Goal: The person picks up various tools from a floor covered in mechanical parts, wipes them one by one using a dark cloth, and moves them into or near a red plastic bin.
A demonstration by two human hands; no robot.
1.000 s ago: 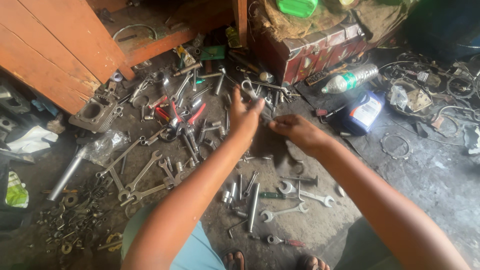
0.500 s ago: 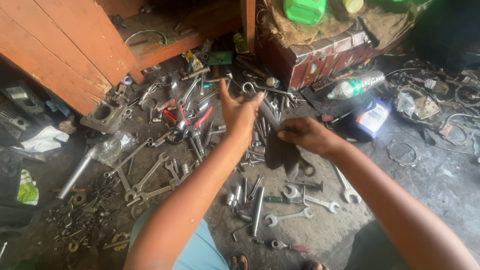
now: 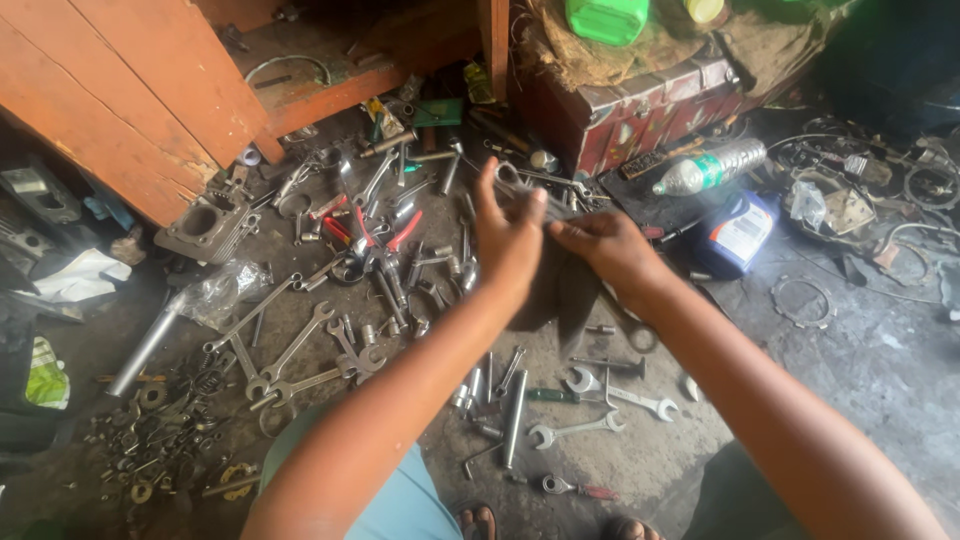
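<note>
Since a moment ago the two hands have drawn closer together, and the dark cloth [image 3: 560, 290] that hung from the right hand alone now hangs between both. The left hand [image 3: 508, 238] is raised with fingers spread and thumb tucked toward the cloth's upper edge; it seems to pinch the cloth together with a metal tool [image 3: 522, 185] that pokes out above the fingers, though the palm hides the grip itself. The right hand [image 3: 603, 245] is curled, knuckles up, closed on the same cloth from the other side (what lies under its fingers cannot be made out).

Below the hands the cloth covers part of the floor. Around it loose open-ended spanners [image 3: 590, 392] lie scattered on the concrete, with more spanners [image 3: 300, 355] to the left, near a heap of small nuts and washers [image 3: 150, 440] too small to tell apart. Red-handled pliers [image 3: 375, 235] lie beyond the left forearm. Further out sit a grey engine cylinder [image 3: 205, 225], a clear plastic bottle [image 3: 710, 168] lying on its side, a blue oil can [image 3: 738, 232] and a red metal box [image 3: 640, 105], partly hidden under sacking. The wooden cabinet [image 3: 130, 90] at upper left is cut off by the frame edge.
</note>
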